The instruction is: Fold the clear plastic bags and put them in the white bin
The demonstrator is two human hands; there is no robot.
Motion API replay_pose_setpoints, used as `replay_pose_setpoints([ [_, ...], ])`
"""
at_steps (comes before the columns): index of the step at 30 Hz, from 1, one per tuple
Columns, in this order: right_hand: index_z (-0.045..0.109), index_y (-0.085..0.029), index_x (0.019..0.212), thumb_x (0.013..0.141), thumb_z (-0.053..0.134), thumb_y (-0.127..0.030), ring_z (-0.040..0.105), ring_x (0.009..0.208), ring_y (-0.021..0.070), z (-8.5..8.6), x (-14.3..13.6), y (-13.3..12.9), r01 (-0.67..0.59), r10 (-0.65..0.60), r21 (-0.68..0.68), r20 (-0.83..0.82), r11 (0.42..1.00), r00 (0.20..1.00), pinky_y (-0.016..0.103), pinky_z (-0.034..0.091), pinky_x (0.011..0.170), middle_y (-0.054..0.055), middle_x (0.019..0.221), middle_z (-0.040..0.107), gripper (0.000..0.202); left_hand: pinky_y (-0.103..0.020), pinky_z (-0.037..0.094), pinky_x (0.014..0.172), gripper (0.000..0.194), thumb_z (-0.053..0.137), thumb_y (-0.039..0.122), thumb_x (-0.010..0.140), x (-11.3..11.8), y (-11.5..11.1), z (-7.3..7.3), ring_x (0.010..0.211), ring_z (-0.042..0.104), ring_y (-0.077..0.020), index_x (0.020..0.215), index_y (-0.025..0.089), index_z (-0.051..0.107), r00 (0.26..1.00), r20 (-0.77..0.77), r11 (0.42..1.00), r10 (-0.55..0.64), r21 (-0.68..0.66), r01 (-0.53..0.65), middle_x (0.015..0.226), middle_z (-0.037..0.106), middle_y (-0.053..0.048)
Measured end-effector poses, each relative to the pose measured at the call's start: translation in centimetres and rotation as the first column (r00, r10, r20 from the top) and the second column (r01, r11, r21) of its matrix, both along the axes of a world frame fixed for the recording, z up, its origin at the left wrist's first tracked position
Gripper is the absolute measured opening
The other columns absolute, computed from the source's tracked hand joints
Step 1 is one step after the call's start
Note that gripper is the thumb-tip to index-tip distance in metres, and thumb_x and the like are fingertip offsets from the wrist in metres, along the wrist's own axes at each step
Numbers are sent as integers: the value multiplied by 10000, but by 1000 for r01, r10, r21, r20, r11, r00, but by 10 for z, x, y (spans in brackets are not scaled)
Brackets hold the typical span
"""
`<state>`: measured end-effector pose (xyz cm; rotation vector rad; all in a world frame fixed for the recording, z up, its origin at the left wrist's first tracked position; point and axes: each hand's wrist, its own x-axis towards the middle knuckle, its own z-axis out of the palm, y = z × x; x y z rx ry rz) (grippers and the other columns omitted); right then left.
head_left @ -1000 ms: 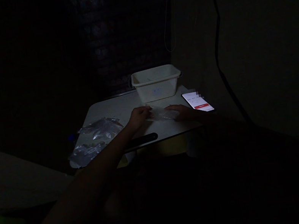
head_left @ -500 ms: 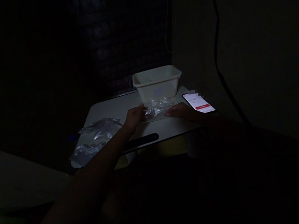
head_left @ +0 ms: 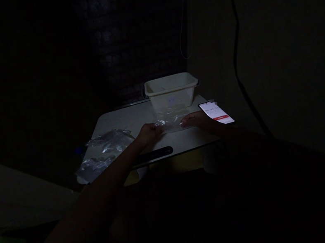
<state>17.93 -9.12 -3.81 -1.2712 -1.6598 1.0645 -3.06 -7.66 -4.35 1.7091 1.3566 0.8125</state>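
Note:
A clear plastic bag (head_left: 172, 120) is stretched between my two hands above the small white table (head_left: 136, 115). My left hand (head_left: 149, 133) pinches its left side, thumb on top. On the right side, my right hand (head_left: 192, 119) grips the bag with its fingers; the hand is dim and partly in shadow. Just behind the bag stands a white plastic tub (head_left: 171, 90) with a small mark on its front. More crumpled clear plastic bags (head_left: 111, 143) lie at the table's left end, partly behind my left forearm.
A lit phone (head_left: 218, 113) lies at the table's right edge, beside my right hand. Along the front edge runs a dark slot (head_left: 155, 153). A dark cable (head_left: 236, 62) hangs down the right wall. The surroundings are very dark.
My left hand has moved slightly down and drawn in its fingers at the bag's edge. The bag lies flatter between my hands. My right hand has barely moved.

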Motion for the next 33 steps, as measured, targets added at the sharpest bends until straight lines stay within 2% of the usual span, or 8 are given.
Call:
replay_pose_setpoints([
  [5,592,-132,684,627,527,-390,569,628,135,-9,3,6,22,-24,-25,-81,999,996,268,438,628,37,653,623,272,-167,252,383,234,543,320,598,1,-5,2,368,345,-38,504,107,528,998,62,999,21,-50,-18,397,411,62],
  [10,578,-132,633,625,518,-368,526,556,107,-8,5,6,-14,15,-60,13,998,1000,213,401,500,38,635,601,244,-158,247,363,240,520,268,635,5,-9,3,342,329,-26,460,111,471,994,103,995,39,-100,-28,370,395,62],
  [14,546,-126,549,600,514,-277,450,441,70,-14,6,9,-11,18,-72,97,997,995,192,345,431,2,495,528,163,-155,248,353,221,525,227,642,8,-7,-4,328,328,-22,463,115,460,988,136,990,69,-135,-50,357,389,66],
  [18,502,-136,527,595,465,-233,438,420,64,-15,5,9,-32,31,-84,-6,996,999,193,345,430,-14,467,499,124,-158,303,375,190,602,219,580,8,-6,-13,364,387,-28,497,116,465,950,303,973,79,-231,-8,412,441,59],
  [22,487,-140,534,597,437,-215,440,415,67,-11,3,8,-21,22,-95,11,995,1000,199,346,433,-14,469,499,109,-179,388,440,145,637,118,529,6,-8,-19,445,471,-46,556,110,494,916,383,946,121,-323,10,510,510,39],
  [25,459,-146,482,608,414,-208,399,388,56,-14,4,8,-78,82,-65,66,995,994,192,314,409,-27,431,457,147,-188,423,473,114,582,70,582,4,-10,-20,455,496,-49,536,109,485,917,361,932,167,-363,-27,497,514,38],
  [29,419,-153,437,625,362,-188,368,399,52,-21,9,11,-215,206,34,175,976,963,188,305,420,-33,420,415,199,-171,418,441,88,531,24,611,3,-14,-18,413,490,-46,597,106,505,955,256,925,151,-376,-45,466,514,42],
  [33,389,-153,387,601,407,-168,360,427,53,-22,9,17,-241,191,91,373,966,908,183,300,428,-27,432,407,215,-166,408,406,115,524,42,625,4,-16,-14,400,493,-56,711,116,502,970,163,914,180,-392,-104,473,514,47],
])
